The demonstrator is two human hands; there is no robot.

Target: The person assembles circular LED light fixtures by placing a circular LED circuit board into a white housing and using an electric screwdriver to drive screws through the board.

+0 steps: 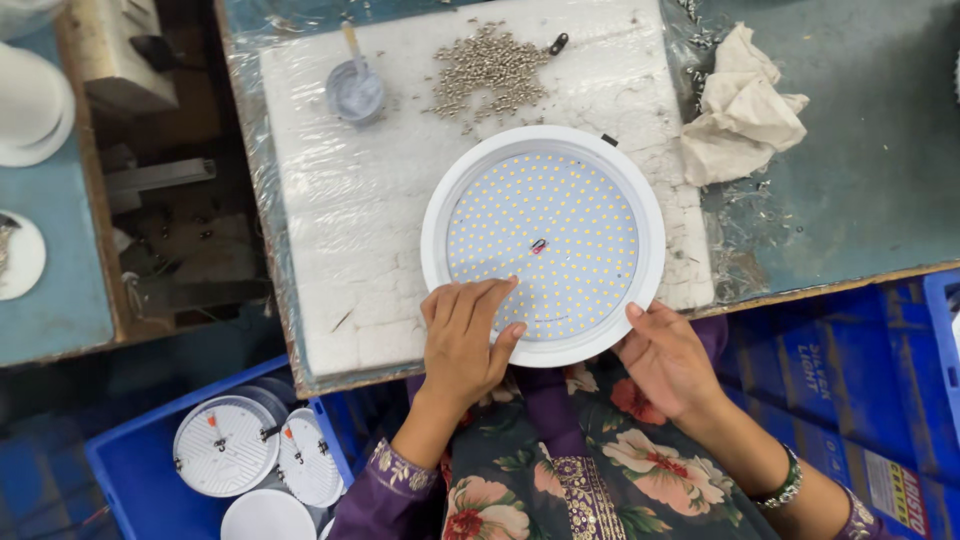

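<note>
Round white LED panel lamp (543, 243) face-up on white foam board (340, 200), near edge overhanging toward body; left hand (462, 335) flat on lamp's near rim, fingers (480, 300) spread over dotted disc, not closed round anything; right hand (665, 358) at lower right rim, thumb touching edge, loosely curled, no clasp seen. Pile of small screws (490, 68) and small cup (355, 92) at far side; crumpled cloth (745, 105) right; blue crate (120, 470) with lamp backs lower left.
</note>
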